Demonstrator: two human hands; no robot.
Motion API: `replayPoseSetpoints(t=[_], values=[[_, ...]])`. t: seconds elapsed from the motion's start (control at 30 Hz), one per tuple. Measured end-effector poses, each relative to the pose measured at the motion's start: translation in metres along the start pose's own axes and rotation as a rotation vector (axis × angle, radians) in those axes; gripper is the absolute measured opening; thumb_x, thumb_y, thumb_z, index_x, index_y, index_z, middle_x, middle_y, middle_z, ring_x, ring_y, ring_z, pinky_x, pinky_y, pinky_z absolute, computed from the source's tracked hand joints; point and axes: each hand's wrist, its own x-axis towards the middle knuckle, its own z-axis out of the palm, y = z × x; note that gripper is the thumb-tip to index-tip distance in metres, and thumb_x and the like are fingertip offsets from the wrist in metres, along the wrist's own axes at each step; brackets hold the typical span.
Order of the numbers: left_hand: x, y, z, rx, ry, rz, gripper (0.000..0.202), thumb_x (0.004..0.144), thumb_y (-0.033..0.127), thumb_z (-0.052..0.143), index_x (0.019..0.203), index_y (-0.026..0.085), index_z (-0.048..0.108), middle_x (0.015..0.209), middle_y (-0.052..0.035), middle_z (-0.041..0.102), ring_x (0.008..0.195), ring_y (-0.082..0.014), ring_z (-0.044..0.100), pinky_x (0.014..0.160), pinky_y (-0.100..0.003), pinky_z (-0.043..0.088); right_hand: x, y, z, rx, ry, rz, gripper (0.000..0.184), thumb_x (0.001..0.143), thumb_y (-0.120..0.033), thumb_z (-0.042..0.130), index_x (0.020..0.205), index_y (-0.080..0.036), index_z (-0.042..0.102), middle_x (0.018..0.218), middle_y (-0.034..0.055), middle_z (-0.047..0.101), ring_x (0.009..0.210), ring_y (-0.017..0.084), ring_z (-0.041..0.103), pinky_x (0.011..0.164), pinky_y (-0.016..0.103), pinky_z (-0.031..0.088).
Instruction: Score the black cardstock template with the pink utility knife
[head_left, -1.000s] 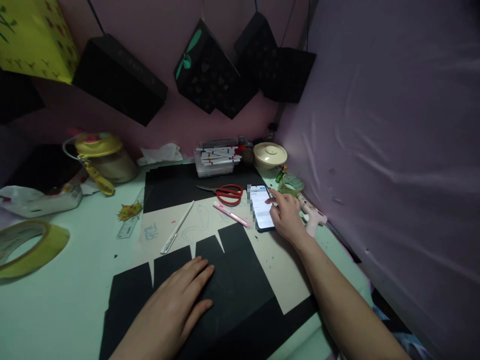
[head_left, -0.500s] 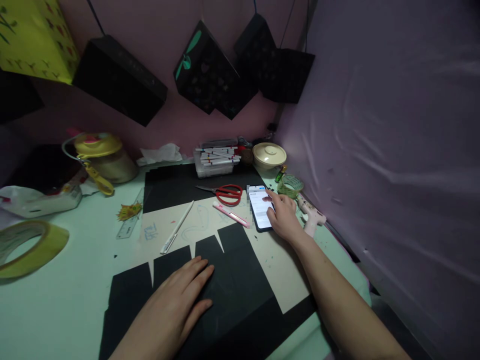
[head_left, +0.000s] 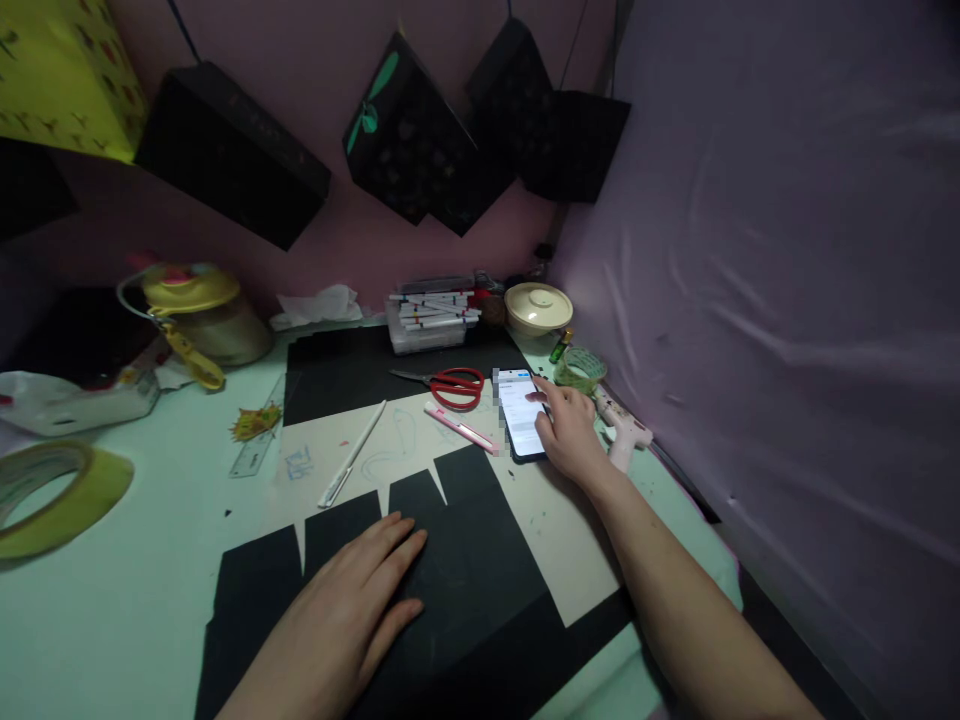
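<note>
Phone (head_left: 519,418) by table (head_left: 165,550) edge, right hand (head_left: 574,437) forefinger resting on it, left hand (head_left: 349,612) flat on black card (head_left: 472,560)

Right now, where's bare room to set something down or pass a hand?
Widest free patch: green table between tape roll, ruler and black card. Smaller one: beige sheet between white pen and pink cutter. Crowded: far right, where scissors, phone, right hand and glue gun sit close. The left hand lies flat on the black card.

Home craft corner, scissors (head_left: 456,386), marker box (head_left: 430,318), tape roll (head_left: 52,497), hanging gift boxes (head_left: 409,135)
</note>
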Motion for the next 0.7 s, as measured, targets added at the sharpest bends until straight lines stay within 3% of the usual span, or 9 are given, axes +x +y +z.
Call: replayPoseSetpoints(t=[0.7], values=[[-0.0009,-0.0001,0.0000,0.015,-0.009,0.003,0.045,0.093,0.046,0.053,0.133,0.027,0.053,0.135,-0.0045,0.058,0.119,-0.0252,0.060,0.091,-0.038,0.056,-0.0011,0.0000,-0.0004,0.004,-0.019,0.005,0.051,0.084,-0.014,0.040,0.135,-0.018,0.046,0.112,0.0062,0.070,0.109,0.026,0.050,0.103,0.046,0.026]])
